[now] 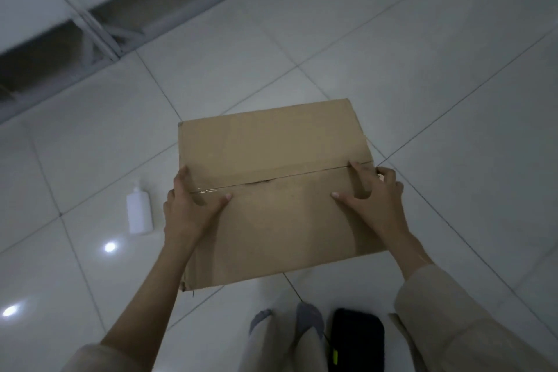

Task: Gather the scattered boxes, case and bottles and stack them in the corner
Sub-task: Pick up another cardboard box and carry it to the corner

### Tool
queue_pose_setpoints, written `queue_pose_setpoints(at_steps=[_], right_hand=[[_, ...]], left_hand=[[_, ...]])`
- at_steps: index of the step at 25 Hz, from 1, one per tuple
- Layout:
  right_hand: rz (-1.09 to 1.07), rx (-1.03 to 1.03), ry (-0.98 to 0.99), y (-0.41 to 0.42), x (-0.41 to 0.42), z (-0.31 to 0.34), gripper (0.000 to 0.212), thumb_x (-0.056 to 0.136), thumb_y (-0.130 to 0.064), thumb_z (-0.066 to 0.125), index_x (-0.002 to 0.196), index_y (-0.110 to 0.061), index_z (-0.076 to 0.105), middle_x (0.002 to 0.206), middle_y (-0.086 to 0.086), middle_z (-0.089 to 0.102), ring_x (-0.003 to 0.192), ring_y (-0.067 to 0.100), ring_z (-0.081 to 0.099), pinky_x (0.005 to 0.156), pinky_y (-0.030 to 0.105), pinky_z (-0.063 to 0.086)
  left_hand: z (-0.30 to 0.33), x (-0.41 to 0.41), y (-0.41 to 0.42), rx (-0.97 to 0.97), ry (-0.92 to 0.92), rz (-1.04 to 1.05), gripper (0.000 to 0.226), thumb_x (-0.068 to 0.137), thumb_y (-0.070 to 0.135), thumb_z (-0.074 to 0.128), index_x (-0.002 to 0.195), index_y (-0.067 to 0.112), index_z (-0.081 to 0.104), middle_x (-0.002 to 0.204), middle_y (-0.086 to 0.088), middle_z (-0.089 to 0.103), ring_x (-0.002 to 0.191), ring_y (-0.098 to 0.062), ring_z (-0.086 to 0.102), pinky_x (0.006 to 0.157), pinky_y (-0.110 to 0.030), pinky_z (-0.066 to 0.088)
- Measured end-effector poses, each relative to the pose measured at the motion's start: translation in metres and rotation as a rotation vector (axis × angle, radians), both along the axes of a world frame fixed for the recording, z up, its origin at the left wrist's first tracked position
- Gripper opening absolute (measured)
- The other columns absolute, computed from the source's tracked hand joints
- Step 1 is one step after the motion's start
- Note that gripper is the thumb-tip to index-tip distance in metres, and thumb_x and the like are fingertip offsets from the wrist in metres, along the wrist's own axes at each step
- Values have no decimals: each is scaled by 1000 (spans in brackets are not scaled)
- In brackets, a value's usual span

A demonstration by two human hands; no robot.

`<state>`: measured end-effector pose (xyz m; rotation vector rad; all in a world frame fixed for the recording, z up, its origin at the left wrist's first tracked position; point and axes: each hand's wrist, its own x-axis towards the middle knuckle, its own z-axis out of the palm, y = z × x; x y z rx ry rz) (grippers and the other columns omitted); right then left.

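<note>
You're standing on a glossy pale tiled floor (pixel 422 54), big square tiles w/ thin dark grout lines running diagonally across the view. Two bright light reflections sit on the tiles near left. A white pump bottle (pixel 139 210) lies flat on the floor at left, pump end pointing far. Near, btwn centre and right, a black case (pixel 356 338) w/ a small yellow-green mark lies on the tiles just beside your feet (pixel 302 320), in grey socks. Far left, a white metal frame (pixel 99 36) stands on the floor along a shadowed strip by the wall. Can't tell if the cardboard box touches the floor.
</note>
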<state>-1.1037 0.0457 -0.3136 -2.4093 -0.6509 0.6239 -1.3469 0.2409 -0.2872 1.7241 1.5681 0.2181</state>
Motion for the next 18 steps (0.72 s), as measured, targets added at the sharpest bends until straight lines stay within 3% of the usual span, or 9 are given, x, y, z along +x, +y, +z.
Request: queue_pose_setpoints(at_steps=[6, 10, 13, 18], right_hand=[[-150, 189, -133, -52, -14, 178, 74, 63, -48, 77, 130, -38, 48, 129, 4, 33, 114, 25, 47, 93, 36, 43], [-289, 243, -227, -100, -53, 270, 73, 64, -51, 75, 130, -41, 46, 128, 0, 32, 86, 16, 51, 83, 31, 41], [-417, 264, -324, -142, -109, 317, 71, 65, -52, 73, 129, -41, 46, 128, 2, 31, 81, 13, 45, 81, 29, 38], [-667, 240, -394, -222, -228, 366, 69, 65, -51, 73, 128, -40, 47, 126, 2, 33, 86, 19, 51, 83, 31, 40]], left_hand=[[168, 12, -22, 146, -121, -152, 109, 51, 63, 67, 143, 29, 19, 146, -9, 37, 133, -35, 35, 106, -52, 34], [256, 9, -35, 225, -218, -315, 108, 52, 63, 66, 143, 27, 21, 144, -12, 39, 131, -37, 36, 105, -51, 35], [299, -10, -57, 253, -305, -456, 106, 54, 61, 67, 143, 27, 21, 145, -11, 37, 133, -36, 35, 106, -51, 33], [342, -52, -109, 270, -431, -711, 100, 64, 53, 75, 144, 25, 22, 149, -7, 34, 136, -33, 32, 111, -51, 30]])
